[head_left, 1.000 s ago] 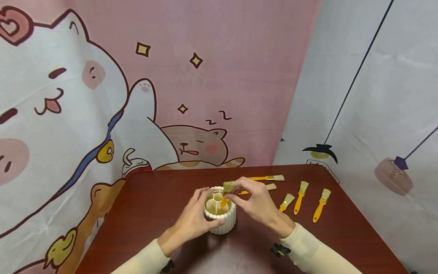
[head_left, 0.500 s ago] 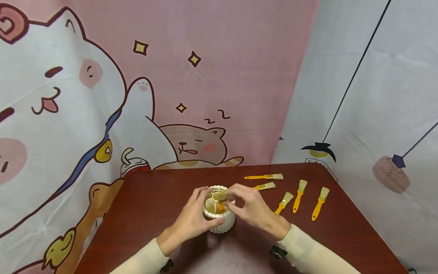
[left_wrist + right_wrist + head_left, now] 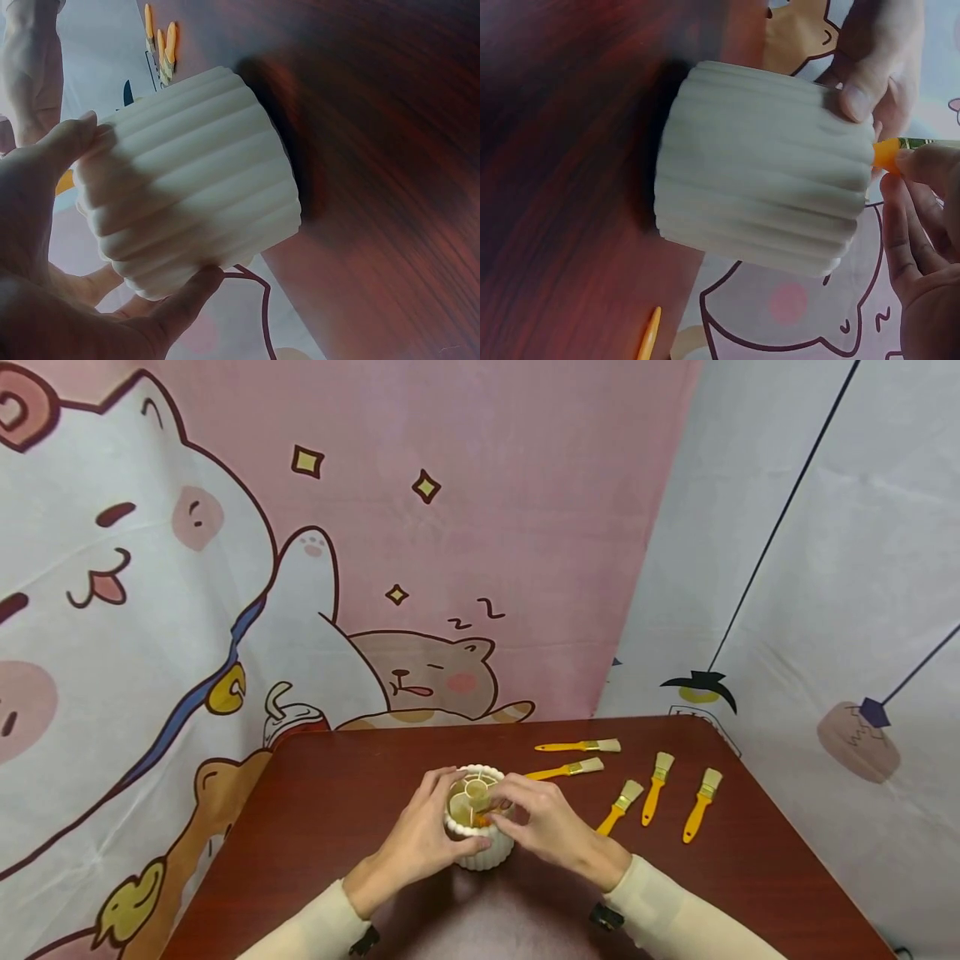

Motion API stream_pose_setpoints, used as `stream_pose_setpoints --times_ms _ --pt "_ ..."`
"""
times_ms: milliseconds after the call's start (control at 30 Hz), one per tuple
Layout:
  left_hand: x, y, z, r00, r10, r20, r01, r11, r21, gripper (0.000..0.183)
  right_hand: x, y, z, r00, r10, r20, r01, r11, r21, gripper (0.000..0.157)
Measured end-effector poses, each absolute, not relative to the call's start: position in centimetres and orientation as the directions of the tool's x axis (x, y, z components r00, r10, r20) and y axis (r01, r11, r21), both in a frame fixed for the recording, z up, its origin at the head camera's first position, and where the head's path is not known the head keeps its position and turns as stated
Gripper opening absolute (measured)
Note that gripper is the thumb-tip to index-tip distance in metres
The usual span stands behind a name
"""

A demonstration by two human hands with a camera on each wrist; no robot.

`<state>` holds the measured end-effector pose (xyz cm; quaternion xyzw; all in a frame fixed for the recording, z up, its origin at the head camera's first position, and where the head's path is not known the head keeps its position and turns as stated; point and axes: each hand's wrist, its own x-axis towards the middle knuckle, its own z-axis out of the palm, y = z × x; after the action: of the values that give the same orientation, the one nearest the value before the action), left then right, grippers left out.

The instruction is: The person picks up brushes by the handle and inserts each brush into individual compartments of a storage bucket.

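Note:
A white ribbed holder (image 3: 486, 853) with inner dividers stands upright on the table, its scalloped rim facing up. My left hand (image 3: 416, 833) grips its left side, thumb in front and fingers around the far side. My right hand (image 3: 553, 827) is at the right of the rim and pinches a paintbrush (image 3: 886, 155) near where the orange handle meets the metal band. The brush points bristles up, and its lower handle is hidden inside the holder. In the left wrist view, my left thumb and fingertips press the holder's ribbed wall (image 3: 187, 180).
Several more paintbrushes with orange handles lie at the right and back of the dark red table (image 3: 360, 793): a far one (image 3: 577, 746), one just behind my right hand (image 3: 566, 769), and a rightmost one (image 3: 702, 806). A cartoon-printed cloth (image 3: 525, 568) hangs behind.
The paintbrush has gone down into a compartment of the holder, with my right hand lowering alongside. My left hand keeps its grip on the holder.

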<state>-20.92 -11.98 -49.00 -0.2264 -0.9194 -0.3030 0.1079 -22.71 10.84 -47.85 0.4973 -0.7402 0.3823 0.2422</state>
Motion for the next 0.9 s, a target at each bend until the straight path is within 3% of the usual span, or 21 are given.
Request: stream_pose_setpoints --times_ms 267,567,900 --pt "-20.97 -12.00 -49.11 -0.873 0.352 0.338 0.485 0.708 0.513 0.104 -22.65 10.58 -48.73 -0.337 -0.584 0.739 -0.941 0.210 -0.263 0.038" --pt "-21.11 -11.95 -49.29 -0.870 0.352 0.346 0.489 0.709 0.508 0.106 -22.36 10.78 -48.88 -0.356 -0.602 0.714 -0.934 0.216 -0.284 0.034" --pt "-20.86 -11.92 -49.24 -0.864 0.353 0.358 0.499 0.691 0.524 0.105 -21.79 11.26 -48.85 -0.397 -0.611 0.685 -0.918 0.265 -0.296 0.047"
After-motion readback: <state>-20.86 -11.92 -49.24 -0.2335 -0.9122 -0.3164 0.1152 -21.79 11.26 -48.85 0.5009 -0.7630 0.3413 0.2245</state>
